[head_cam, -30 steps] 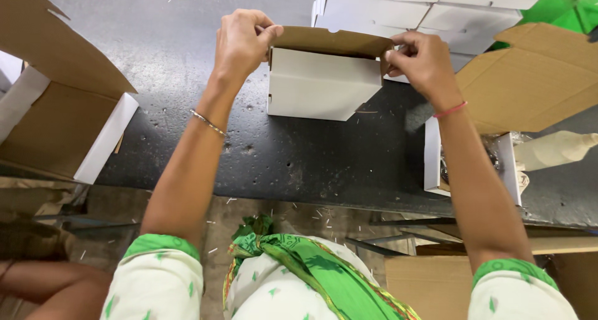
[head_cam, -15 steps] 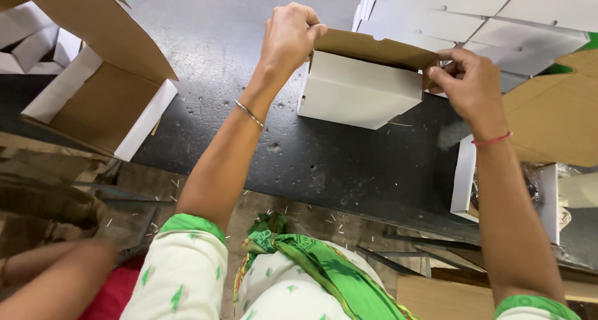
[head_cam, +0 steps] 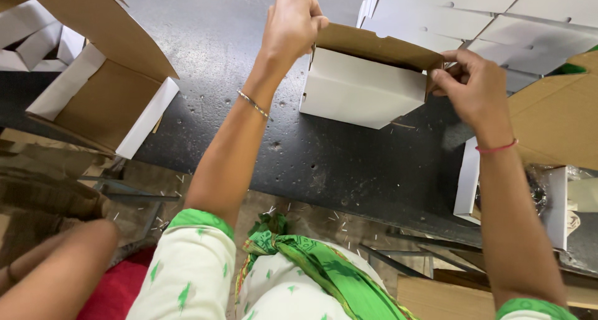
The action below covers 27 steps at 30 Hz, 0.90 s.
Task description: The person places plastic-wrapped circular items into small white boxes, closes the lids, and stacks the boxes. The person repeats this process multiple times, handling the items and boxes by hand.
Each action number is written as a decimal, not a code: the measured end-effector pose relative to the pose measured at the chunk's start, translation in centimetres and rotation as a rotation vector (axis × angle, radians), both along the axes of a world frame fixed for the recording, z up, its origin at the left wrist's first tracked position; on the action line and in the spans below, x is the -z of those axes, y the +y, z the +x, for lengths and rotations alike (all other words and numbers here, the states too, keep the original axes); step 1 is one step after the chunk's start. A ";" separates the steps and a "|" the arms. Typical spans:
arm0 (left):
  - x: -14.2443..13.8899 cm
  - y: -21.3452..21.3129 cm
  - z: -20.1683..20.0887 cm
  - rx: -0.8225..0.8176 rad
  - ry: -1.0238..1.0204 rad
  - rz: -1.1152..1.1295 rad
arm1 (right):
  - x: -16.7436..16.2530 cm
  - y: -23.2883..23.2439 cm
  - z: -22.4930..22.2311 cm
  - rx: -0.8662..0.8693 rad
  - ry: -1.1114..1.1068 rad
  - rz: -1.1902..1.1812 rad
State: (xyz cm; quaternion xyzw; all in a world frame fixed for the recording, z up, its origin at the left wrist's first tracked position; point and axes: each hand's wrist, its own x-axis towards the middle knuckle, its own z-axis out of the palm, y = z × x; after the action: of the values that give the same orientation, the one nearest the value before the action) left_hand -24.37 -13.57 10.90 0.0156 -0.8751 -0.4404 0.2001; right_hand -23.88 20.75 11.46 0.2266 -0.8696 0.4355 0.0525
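The box (head_cam: 364,86), white outside and brown inside, stands on the dark worktop (head_cam: 261,145) towards its far edge, just in front of a stack of flat white blanks (head_cam: 473,14). The left hand (head_cam: 291,22) is clenched on the box's left end at the top corner, fingers curled over the brown flap (head_cam: 374,46). The right hand (head_cam: 474,89) grips the right end, thumb and fingertips pinching the flap's edge against the side wall. The flap sits tilted and not fully seated. Risk, in my judgement: uneven pressure between the two hands could crease the flap or buckle the thin side wall, and a tab forced off-line may tear. The box rests on the worktop only by its base, so a hard push could slide it into the blanks behind. An open carton (head_cam: 106,102) overhangs the worktop's left edge and looks liable to tip if knocked. Another person's arm (head_cam: 56,264) lies at lower left, well apart from the box.
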 end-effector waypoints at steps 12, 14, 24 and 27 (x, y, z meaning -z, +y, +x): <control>1.3 0.7 0.8 -0.069 0.237 -0.140 | 0.3 0.0 0.4 0.023 -0.012 -0.027; 1.3 0.9 2.0 -0.047 0.316 -0.163 | 0.5 -0.2 0.6 0.028 -0.017 -0.052; 1.8 -0.5 7.3 0.298 0.233 -0.413 | 0.9 -0.5 1.2 0.030 0.013 -0.095; 2.4 -0.4 7.7 0.280 0.247 -0.428 | 1.0 -0.5 1.6 0.034 0.032 -0.079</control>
State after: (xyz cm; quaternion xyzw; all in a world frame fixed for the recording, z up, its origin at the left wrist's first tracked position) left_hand -16.66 -13.94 8.51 -0.2017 -0.9108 -0.2674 0.2414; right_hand -22.27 20.20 10.51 0.2163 -0.8546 0.4647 0.0828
